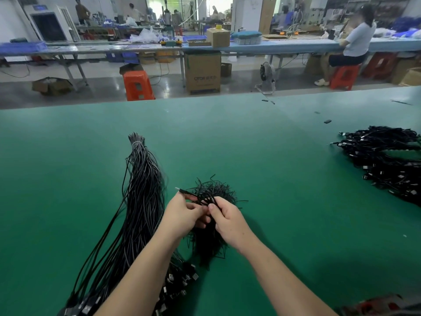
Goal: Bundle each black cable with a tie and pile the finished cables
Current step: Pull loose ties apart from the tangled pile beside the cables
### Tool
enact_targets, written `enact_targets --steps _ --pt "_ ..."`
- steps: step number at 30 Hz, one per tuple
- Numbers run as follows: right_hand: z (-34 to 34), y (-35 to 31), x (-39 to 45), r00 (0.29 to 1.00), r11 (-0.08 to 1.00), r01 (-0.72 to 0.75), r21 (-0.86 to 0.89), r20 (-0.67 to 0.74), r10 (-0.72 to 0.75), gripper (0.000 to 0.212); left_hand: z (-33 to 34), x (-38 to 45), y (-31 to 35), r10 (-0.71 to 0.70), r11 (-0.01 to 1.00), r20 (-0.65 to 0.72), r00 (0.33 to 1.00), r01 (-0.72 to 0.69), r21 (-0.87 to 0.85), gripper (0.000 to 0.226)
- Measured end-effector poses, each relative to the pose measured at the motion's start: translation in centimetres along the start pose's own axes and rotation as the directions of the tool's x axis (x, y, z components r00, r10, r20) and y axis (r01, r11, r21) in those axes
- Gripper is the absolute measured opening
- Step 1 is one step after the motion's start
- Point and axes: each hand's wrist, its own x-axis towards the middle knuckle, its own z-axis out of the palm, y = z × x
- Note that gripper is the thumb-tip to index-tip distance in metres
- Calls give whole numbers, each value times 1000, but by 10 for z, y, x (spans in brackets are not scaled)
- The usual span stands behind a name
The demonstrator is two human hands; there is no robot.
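A long sheaf of loose black cables (pixel 141 197) lies on the green table (pixel 284 179) at my left, bound near its far tip. A heap of short black ties (pixel 211 238) sits in front of me. My left hand (pixel 182 215) holds a coiled black cable (pixel 200 197) whose plug end sticks out to the left above the thumb. My right hand (pixel 227 220) pinches a black tie at that coil, fingertips close to those of the left hand. A pile of bundled cables (pixel 382 160) rests at the right.
Small black scraps (pixel 327 121) lie on the far right of the table. Beyond the table's far edge stand an orange stool (pixel 137 85), a cardboard box (pixel 202 73), a floor fan (pixel 267 75) and a seated person (pixel 353 42) at another bench.
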Motion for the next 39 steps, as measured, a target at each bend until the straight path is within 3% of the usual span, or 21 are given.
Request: enact_targets --steps 2,4,8,10,12,13,15,19,21,25,29,35,39 --pt "0 -3 2 999 1000 -21 22 -49 22 26 3 0 -3 10 996 -66 998 -3 93 23" --pt "-1 -6 3 996 997 -47 61 -75 51 25 6 0 -7 117 949 -136 984 -70 309 9" --pt "-4 -14 2 992 954 -120 275 -15 129 25 8 -9 -14 435 650 -38 900 -285 705 6" --pt "-6 -18 3 985 922 -169 348 19 173 28 8 -11 -16 648 411 81 757 -438 799 4" --pt "-10 -21 3 967 883 -254 394 90 238 30 4 -9 -14 815 75 279 508 -570 818 7" --pt "-12 -22 3 951 861 -309 403 147 272 29 1 -7 -11 827 -54 381 413 -616 786 10" --pt "-18 -22 2 906 813 -413 410 279 319 25 -4 -2 -6 791 -148 502 350 -686 712 14" --pt "-26 -23 1 858 768 -484 420 401 322 21 -6 0 1 747 45 459 480 -726 686 12" --pt "-23 -22 1 869 796 -460 394 386 310 21 -3 -2 1 731 157 400 553 -706 691 13" --pt "-14 -22 -2 900 808 -403 430 347 264 23 1 -4 -2 672 482 193 715 -620 620 11" --pt "-7 -20 -3 947 870 -284 403 260 189 28 4 -5 -2 625 629 44 779 -536 563 14" --pt "-6 -15 -7 994 996 -25 81 110 16 22 7 -2 2 470 794 -101 877 -370 483 17" --pt "-6 -13 -11 991 972 136 -193 31 -133 14 8 -3 4 335 895 -131 933 -272 355 15"
